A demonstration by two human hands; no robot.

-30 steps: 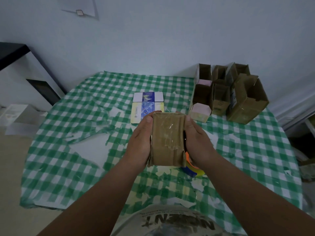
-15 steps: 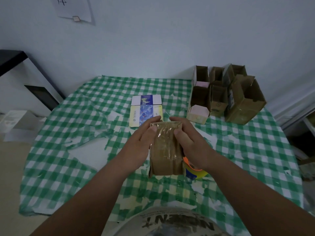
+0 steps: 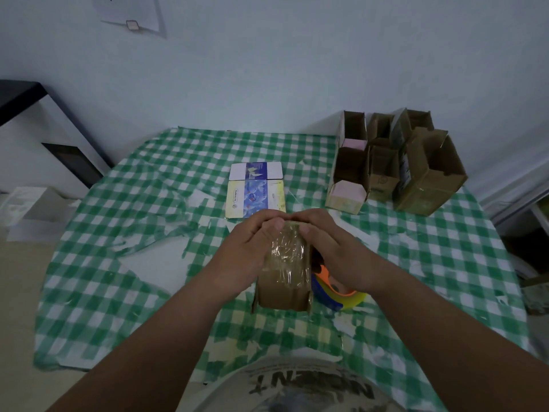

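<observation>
both hands close over the far top end of a small cardboard box (image 3: 283, 289). it stands on the surface (image 3: 430, 263) just in front of the person, near the middle of the view. the left hand (image 3: 249, 251) comes in from 7 o'clock and covers the box's left side. its fingers (image 3: 267, 217) are curled over the far top edge, and the thumb lies on the taped face. the right hand (image 3: 335, 251) comes in from 5 o'clock in mirror fashion, fingers curled over the same edge and thumb pressed to the tape. the two sets of fingertips come together at 12 o'clock of the box; whether they touch cannot be told. the face turned up toward the camera is covered in wrinkled clear tape, and the near cardboard edges splay a little.

a roll of packing tape (image 3: 341, 297), yellow and blue with an orange core, lies at 4 o'clock of the box. it sits just beside the box and is partly hidden under the right wrist. at 12 o'clock, just beyond the fingertips, a flattened printed carton (image 3: 255, 191) in blue, white and yellow lies flat. at 2 o'clock a cluster of open brown cardboard boxes (image 3: 421, 176) stands by the wall. the nearest of them is a small pink-lined box (image 3: 346, 196). the green-and-white checked cloth is crumpled and worn white at 9 o'clock. a black-topped cabinet (image 3: 20, 93) stands at 10 o'clock, and a paper sheet (image 3: 133, 13) hangs on the wall at 11 o'clock.
</observation>
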